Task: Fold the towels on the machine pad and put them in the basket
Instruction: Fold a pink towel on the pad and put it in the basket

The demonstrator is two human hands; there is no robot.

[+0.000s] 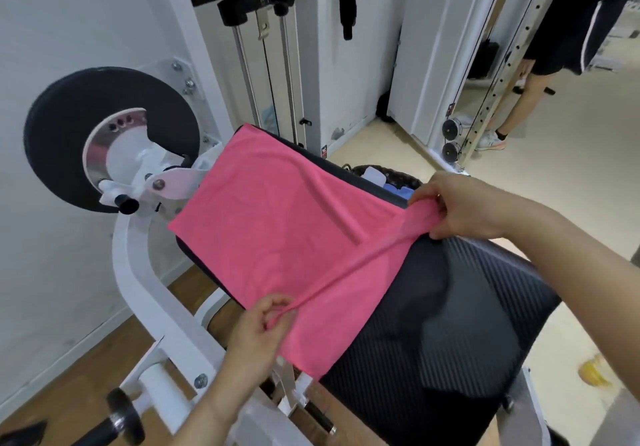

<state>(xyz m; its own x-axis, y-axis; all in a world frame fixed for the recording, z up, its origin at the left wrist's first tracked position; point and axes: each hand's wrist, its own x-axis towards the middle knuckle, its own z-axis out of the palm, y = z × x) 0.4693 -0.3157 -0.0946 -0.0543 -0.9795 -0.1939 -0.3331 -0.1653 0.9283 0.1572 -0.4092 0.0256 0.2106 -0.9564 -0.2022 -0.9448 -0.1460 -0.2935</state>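
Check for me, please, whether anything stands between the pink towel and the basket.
Nothing visible does. The pink towel lies on the pad, pinched by the left hand and right hand. The basket sits just past the pad's far edge, partly hidden by it, with blue cloth inside.

Bright, even indoor light surrounds me — only a soft dark shadow lies on the ribbed machine pad [485, 272]. My head camera bows straight lines toward the edges, and the lower right corner smears into blur.
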